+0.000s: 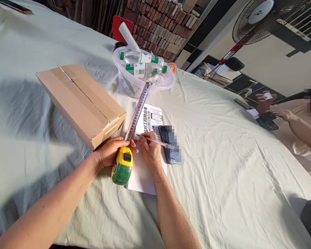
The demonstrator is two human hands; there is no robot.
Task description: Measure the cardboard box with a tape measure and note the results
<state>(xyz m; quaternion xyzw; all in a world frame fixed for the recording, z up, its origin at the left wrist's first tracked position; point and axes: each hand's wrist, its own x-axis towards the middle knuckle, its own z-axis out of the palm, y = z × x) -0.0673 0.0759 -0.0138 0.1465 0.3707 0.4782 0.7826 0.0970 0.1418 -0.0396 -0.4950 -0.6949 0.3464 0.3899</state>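
Note:
My left hand (111, 150) is closed on the tape measure (122, 169), whose case is yellow and green. The fingers pinch the metal blade (137, 114) near its mouth, and the blade runs out over a printed sheet of paper (143, 180) toward a plastic basin. In my right hand (151, 152) is a slim pen (159, 142), its tip end by the paper near the blade. A dark smartphone (168, 145), partly blurred, lies against the sheet's right side. Left of the paper sits a closed cardboard box (77, 100), its near corner close to my left hand.
The clear plastic basin (126, 86) holds water bottles (142, 69) and a white roll (128, 36). Wrinkled pale cloth (217, 166) covers the table. Across on the right, another person's hands (285, 114) hold small objects. A standing fan (259, 14) rises behind.

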